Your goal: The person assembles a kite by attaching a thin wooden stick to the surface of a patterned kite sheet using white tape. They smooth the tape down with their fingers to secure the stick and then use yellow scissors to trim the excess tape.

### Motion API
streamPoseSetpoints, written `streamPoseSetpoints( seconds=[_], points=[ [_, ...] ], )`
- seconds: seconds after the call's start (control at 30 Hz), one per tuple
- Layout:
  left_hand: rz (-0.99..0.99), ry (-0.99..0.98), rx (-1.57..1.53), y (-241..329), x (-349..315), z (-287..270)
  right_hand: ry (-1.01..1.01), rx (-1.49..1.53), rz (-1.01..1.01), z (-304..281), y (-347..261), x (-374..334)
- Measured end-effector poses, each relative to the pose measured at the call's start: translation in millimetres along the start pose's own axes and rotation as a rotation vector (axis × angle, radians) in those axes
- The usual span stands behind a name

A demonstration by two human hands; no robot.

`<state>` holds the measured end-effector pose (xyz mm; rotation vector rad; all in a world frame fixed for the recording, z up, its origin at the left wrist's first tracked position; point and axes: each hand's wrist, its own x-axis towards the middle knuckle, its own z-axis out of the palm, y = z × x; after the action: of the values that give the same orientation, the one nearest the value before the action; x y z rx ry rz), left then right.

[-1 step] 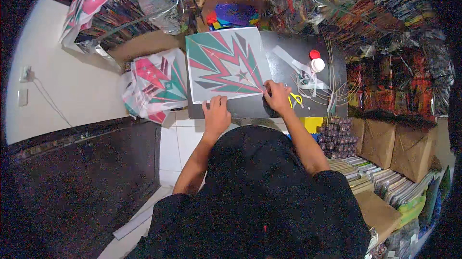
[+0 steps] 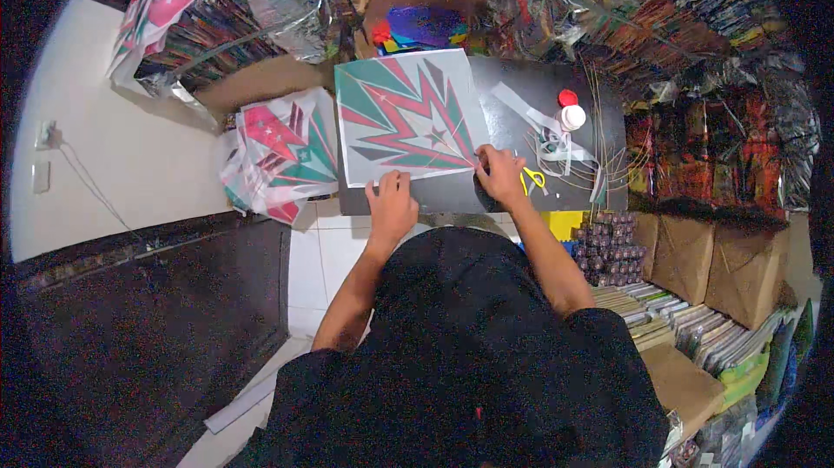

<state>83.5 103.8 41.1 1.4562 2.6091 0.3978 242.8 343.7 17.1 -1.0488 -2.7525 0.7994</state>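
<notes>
A square paper sheet (image 2: 408, 112) with a jagged star pattern in green, red, white and grey lies on the dark table (image 2: 452, 199). At its near edge, my left hand (image 2: 393, 210) holds the border with bent fingers. My right hand (image 2: 501, 178) pinches the sheet's near right corner between thumb and fingers. Just right of that hand lie yellow-handled scissors (image 2: 533, 179), their blades hard to make out. More sheets with a similar pattern (image 2: 282, 151) are piled at the table's left side, some hanging over the edge.
A white bottle (image 2: 572, 118) stands beside a red lid (image 2: 567, 98) on the right. White strips (image 2: 521, 107) and thin sticks (image 2: 591, 168) lie near them. Packed bundles (image 2: 712, 25) crowd the back and right. Stacked dark round items (image 2: 611, 251) and brown packages (image 2: 686, 255) stand at the near right.
</notes>
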Motion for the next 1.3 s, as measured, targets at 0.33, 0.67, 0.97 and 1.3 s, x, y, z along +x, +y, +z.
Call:
streamPoseSetpoints(
  seconds=[0.33,0.67,0.97,1.3],
  points=[
    [0.253,-0.078,-0.122,43,61,20,-0.068,0.059,0.034,-1,-2,-7],
    [0.215,-0.084,-0.025,51,60,38,-0.06,0.141,-0.003,-9,-3,-11],
    [0.194,-0.067,-0.076,51,60,37,-0.125,0.056,-0.096,-7,-6,-7],
    [0.168,-0.016,-0.124,50,61,45,-0.176,0.02,-0.101,3,-8,1]
  ],
)
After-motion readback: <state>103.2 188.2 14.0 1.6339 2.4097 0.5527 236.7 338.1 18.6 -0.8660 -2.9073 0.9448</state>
